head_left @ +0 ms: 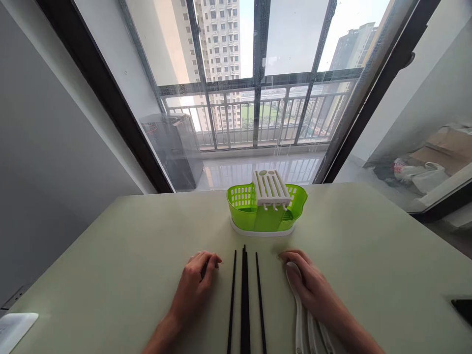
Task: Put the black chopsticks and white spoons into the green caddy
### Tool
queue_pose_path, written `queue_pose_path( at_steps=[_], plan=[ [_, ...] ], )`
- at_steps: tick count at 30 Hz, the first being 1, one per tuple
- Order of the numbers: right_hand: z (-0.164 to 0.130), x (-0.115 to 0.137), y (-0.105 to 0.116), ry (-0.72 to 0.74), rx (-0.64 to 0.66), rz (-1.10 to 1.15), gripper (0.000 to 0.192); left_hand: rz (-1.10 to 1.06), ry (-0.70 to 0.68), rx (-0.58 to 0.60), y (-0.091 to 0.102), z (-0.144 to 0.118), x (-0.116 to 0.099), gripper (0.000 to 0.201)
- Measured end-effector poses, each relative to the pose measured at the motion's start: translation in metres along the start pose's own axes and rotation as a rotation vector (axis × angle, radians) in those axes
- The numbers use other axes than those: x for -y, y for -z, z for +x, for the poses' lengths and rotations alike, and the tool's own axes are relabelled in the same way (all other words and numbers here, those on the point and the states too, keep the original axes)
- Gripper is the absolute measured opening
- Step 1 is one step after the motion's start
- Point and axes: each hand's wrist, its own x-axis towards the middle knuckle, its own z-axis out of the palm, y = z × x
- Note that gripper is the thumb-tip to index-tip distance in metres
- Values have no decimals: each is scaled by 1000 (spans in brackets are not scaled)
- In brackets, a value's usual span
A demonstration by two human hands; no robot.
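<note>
My left hand [197, 282] rests on the table left of the black chopsticks [232, 305], apart from them. Its fingers are loosely bent, with a gap between thumb and forefinger, and nothing shows in it. The chopsticks lie lengthwise: one on each side and a close bundle in the middle. To their right, my right hand [309, 282] lies palm down over white spoons [299, 319], touching them without a visible grip. It hides most of their bowls. Beyond both hands stands a green plastic cutlery basket [267, 223] with a white slotted rack [272, 189] across its top.
The pale table [155, 236] reaches to a glass door with a dark frame. A white object [16, 327] lies at the left edge and a dark object [462, 309] at the right. Behind the glass are a balcony, a grey cabinet [177, 152] and bags by cardboard [442, 152].
</note>
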Motion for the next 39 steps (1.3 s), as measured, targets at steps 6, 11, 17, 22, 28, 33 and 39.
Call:
queue_pose_path(
  at_steps=[6, 11, 17, 22, 28, 33, 39],
  plan=[
    [2, 1, 5, -2, -16, -9, 24, 6, 1, -5, -1, 0, 1, 35],
    [5, 2, 13, -48, -49, 38, 23, 4, 4, -5, -1, -1, 0, 35],
    [7, 2, 21, -270, -153, 195, 36, -4, 3, -12, -1, -2, 0, 34],
    [6, -6, 24, -427, -404, 258, 41, 23, -9, -6, -1, -3, 1, 34],
    [4, -8, 24, -432, -516, 224, 39, 158, -140, 78, -4, -5, 0, 28],
    [-2, 4, 23, -327, -520, 61, 33, 252, -214, 115, -7, -8, -2, 26],
    [-20, 56, 30, 6, -344, -214, 21, 285, -241, 116, -11, -12, 1, 26]
  ],
)
